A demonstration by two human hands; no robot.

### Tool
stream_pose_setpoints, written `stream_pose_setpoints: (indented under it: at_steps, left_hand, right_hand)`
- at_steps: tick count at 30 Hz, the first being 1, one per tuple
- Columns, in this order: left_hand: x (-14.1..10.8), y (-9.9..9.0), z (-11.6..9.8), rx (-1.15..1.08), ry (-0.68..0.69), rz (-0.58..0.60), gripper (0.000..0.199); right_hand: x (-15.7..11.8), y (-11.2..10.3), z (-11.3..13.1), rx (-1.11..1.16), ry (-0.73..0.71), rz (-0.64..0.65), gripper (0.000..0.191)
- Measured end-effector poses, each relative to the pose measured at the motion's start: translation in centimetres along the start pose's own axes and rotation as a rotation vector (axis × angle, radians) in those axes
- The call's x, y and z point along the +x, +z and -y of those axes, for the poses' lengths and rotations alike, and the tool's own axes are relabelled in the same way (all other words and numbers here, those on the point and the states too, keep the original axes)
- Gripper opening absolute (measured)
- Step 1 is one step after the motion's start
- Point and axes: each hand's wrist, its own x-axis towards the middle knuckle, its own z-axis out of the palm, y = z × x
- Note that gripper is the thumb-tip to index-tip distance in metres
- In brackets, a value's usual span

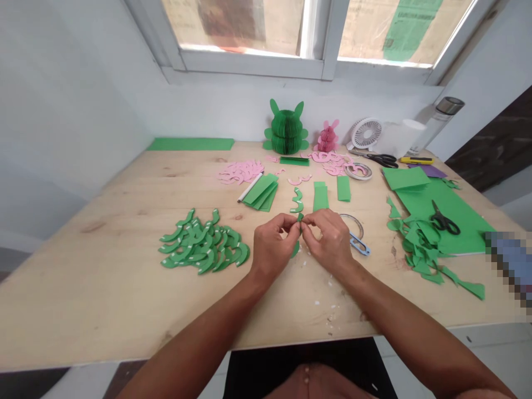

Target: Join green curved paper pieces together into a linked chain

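Hands [274,246] [328,238] pinching green paper piece [300,217]

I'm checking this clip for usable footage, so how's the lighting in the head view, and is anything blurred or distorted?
Head view: the window is bright, with glare along its lower edge; the wooden table bows from wide-angle distortion; a pixelated patch hides part of the right edge; the left hand and right hand, pinching a green paper piece, look fairly sharp.

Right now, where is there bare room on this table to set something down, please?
Bare wood of the table shows left of the green paper crescents and between them and the pink paper crescents. It is crowded to the right, around the green paper scraps and black-handled scissors.
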Motion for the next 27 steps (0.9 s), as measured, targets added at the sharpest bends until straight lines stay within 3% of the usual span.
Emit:
stream_pose_setpoints:
  at_steps: [12, 27]
  left_hand:
    - [-0.31, 0.39, 0.89, 0.157, 0.134, -0.027, 0.011]
    - [-0.26, 0.34, 0.89, 0.126, 0.108, -0.015, 0.009]
  right_hand:
    - [-0.07, 0.12, -0.18, -0.04, 0.012, -0.001, 0.008]
    - [0.01, 0.02, 0.02, 0.008, 0.06, 0.013, 0.009]
